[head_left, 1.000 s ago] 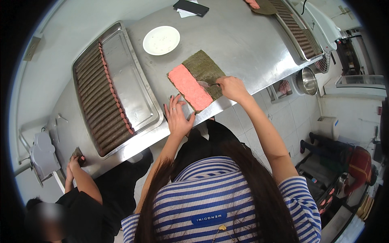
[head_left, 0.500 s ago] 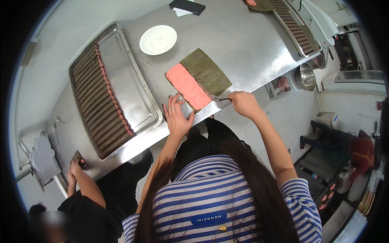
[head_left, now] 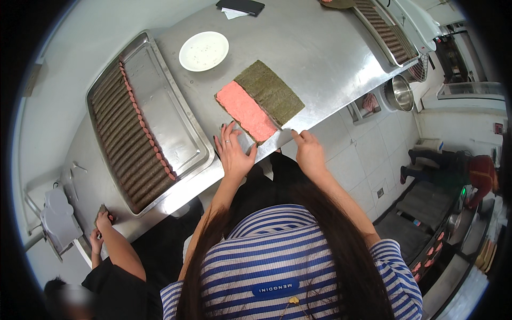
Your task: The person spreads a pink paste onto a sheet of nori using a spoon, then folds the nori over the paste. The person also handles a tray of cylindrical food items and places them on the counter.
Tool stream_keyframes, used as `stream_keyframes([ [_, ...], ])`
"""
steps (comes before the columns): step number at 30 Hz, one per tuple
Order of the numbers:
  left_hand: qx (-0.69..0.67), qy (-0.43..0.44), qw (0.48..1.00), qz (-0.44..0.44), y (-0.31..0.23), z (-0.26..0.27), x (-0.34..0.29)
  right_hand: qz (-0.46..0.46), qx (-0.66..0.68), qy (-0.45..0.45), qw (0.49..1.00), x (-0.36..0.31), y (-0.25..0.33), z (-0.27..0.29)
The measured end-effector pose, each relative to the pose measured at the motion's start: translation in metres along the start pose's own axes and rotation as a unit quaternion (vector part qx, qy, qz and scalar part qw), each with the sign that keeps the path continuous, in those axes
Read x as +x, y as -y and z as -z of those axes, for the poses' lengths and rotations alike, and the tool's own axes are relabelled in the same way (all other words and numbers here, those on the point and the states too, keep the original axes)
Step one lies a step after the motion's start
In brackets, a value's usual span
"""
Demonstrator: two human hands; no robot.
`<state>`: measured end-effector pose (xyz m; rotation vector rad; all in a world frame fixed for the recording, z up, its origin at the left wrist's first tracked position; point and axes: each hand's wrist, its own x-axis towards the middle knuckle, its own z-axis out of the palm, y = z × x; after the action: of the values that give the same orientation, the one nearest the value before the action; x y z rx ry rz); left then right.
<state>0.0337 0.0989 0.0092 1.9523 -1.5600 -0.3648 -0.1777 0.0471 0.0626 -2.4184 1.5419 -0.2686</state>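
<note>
A dark green seaweed sheet [head_left: 274, 95] lies on the steel table, its near-left half covered by a flat layer of pink paste [head_left: 246, 111]. My left hand [head_left: 233, 153] rests at the sheet's lower left edge with fingers spread, thumb near the bottom corner, holding nothing. Beside the paste's lower right end, my right hand [head_left: 310, 153] is closed around a thin dark-handled spreader, mostly hidden by the fingers in this view. Left of the sheet, a metal tray [head_left: 170, 106] holds a row of seaweed rolls [head_left: 133, 154] with pink ends.
A white bowl [head_left: 204, 51] stands beyond the sheet, and a dark phone [head_left: 242, 6] lies on paper behind it. Another tray of rolls [head_left: 384, 32] sits at far right. A co-worker's hands [head_left: 102, 226] hold a small seaweed piece at left. A steel bowl [head_left: 399, 93] stands past the table edge.
My right hand has drawn slightly toward me and left, and the spreader's blade no longer shows along the paste. The left hand stays in place. The co-worker's hands have parted slightly.
</note>
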Motion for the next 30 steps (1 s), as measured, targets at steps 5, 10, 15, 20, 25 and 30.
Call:
stream_keyframes([
  [5,0.013,-0.004,1.0,-0.012,0.001,0.0,-0.001,0.08,-0.053,0.009,0.995,-0.015,0.017,-0.013],
  [10,0.012,0.002,1.0,-0.004,0.002,-0.001,-0.001,0.099,0.017,0.025,0.995,-0.003,0.017,0.003],
  [15,0.009,-0.001,1.0,-0.006,0.002,-0.002,-0.001,0.033,-0.028,-0.006,0.999,0.02,0.02,0.001],
  [20,0.017,-0.005,1.0,-0.012,0.004,-0.003,-0.001,0.092,-0.052,0.002,0.994,0.008,0.029,-0.016],
  [25,0.013,-0.005,1.0,-0.005,0.002,0.0,-0.001,0.128,0.017,0.03,0.991,0.022,0.027,0.006],
  [30,0.01,-0.014,1.0,-0.015,0.002,-0.002,0.0,0.054,-0.005,-0.033,0.998,0.047,0.024,0.002],
])
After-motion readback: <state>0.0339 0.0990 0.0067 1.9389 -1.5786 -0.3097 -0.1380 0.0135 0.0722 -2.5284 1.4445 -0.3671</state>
